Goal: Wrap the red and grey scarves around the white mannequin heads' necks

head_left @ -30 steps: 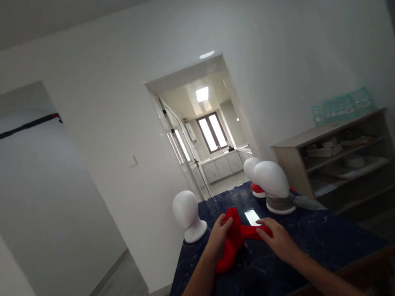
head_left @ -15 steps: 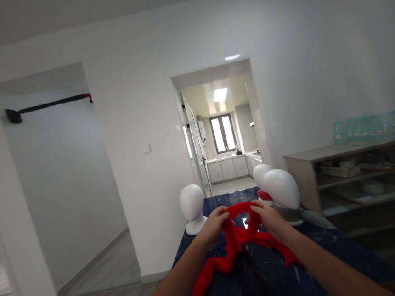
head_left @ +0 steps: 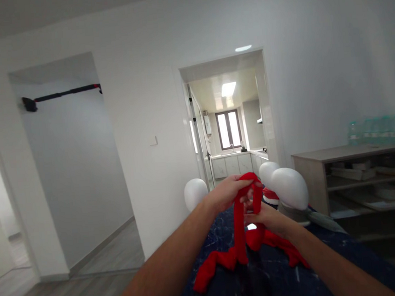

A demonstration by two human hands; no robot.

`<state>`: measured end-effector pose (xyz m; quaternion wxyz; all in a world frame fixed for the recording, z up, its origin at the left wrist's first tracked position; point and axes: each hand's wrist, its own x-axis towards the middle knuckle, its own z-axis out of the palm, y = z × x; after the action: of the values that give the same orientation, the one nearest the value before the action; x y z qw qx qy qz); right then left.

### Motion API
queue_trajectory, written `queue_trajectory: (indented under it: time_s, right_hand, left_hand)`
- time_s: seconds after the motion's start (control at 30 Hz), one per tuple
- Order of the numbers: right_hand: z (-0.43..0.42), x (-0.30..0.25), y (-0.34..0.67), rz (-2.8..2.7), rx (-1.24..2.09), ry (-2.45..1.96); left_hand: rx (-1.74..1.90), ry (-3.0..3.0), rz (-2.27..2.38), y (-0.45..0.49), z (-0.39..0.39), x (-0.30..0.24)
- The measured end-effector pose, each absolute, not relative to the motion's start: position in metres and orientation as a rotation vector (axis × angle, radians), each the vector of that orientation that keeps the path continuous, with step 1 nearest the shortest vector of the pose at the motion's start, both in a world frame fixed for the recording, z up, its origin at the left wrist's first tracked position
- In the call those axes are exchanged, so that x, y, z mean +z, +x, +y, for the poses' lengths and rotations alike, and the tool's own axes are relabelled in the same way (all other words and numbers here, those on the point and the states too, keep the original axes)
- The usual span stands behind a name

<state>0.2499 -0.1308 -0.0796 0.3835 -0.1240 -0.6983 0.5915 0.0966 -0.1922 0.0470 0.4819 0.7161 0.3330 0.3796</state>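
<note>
A red scarf (head_left: 239, 227) hangs in a loop between my hands, its lower ends lying on the dark blue marbled table (head_left: 222, 231). At the top of the loop, my left hand (head_left: 229, 192) is closed on the fabric. Lower down, my right hand (head_left: 267, 215) has its fingers closed around the right-hand strand, partly hidden by it. A white mannequin head (head_left: 195, 195) stands beyond my left hand. To the right are a larger white mannequin head (head_left: 290, 188) with grey cloth at its neck and, behind it, another mannequin head (head_left: 267, 173) with red cloth at its neck.
A wooden shelf unit (head_left: 322, 156) stands to the right, with plastic bottles (head_left: 382, 129) on top and trays inside. Ahead, a doorway opens to a kitchen with a sink counter (head_left: 231, 154). A dark pole (head_left: 66, 92) spans the alcove at left.
My left hand has risen with the top of the scarf loop. My right hand has left the loop's top and moved lower onto a strand. The view has shifted slightly left.
</note>
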Motion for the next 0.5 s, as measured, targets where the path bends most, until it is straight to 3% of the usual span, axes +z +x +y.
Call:
queue_trajectory:
  time_s: [0.3, 0.5]
  right_hand:
    - [-0.158, -0.065, 0.266, -1.740, 1.903, 0.123]
    - [-0.139, -0.050, 0.327, -1.703, 1.922, 0.156]
  left_hand:
    - [1.440, 1.644, 0.425, 0.105, -0.193, 0.098]
    - [1.871, 1.734, 0.390, 0.061, -0.179, 0.129]
